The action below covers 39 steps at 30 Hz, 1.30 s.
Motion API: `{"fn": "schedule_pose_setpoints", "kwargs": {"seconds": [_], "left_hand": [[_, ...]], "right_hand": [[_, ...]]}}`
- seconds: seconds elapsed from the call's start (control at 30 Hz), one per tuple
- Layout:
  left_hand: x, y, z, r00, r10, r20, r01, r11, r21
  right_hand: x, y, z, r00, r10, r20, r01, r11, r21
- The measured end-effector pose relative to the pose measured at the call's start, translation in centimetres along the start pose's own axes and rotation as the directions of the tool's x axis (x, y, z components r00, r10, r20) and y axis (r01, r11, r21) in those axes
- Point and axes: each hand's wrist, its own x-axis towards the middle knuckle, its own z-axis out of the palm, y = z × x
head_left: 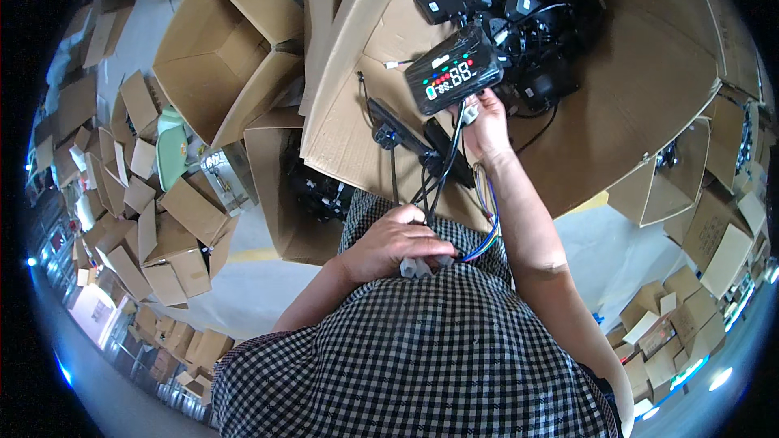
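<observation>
A black instrument display in clear film, with coloured symbols on its face, tilts over the big box's near side. My right hand is closed at its lower edge, around a cable and a whitish connector; whether the fingers grip the display itself is hard to tell. Close to my body, my left hand is curled around black cables. Whitish connectors show under its fingers, and thin coloured wires run up beside it. Between the hands and the box wall lie long black parts.
The large cardboard box holds several more black display units with tangled cables. At left are an open carton and a lower box with black parts. Cartons crowd the floor around, with a green chair-like item.
</observation>
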Motion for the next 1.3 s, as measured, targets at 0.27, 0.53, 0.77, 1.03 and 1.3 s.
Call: {"fn": "schedule_pose_setpoints", "kwargs": {"seconds": [0.27,0.53,0.77,1.03,1.3], "left_hand": [[-2.3,-1.6,0.8,0.876,-0.130,-0.464,0.269,0.931,0.247],[-1.2,-3.0,2.1,0.834,-0.215,-0.508,0.267,0.963,0.029],[-2.6,-3.1,-0.3,0.748,-0.477,-0.460,0.371,0.877,-0.307],[-1.1,-3.5,1.3,0.727,-0.429,-0.536,0.385,0.901,-0.199],[1.7,-3.5,3.3,0.621,-0.420,-0.662,0.215,0.903,-0.372]], "right_hand": [[-3.0,2.5,-1.8,0.890,0.409,0.202,-0.192,0.737,-0.648],[-14.8,-6.4,4.4,0.707,0.647,0.286,-0.229,0.592,-0.773],[-10.0,-8.3,-2.5,0.982,0.183,0.034,-0.074,0.550,-0.832],[-6.2,1.8,-0.6,0.878,0.301,0.372,0.403,-0.047,-0.914],[-11.3,-2.3,2.4,0.952,-0.021,0.305,0.285,0.420,-0.862]]}}
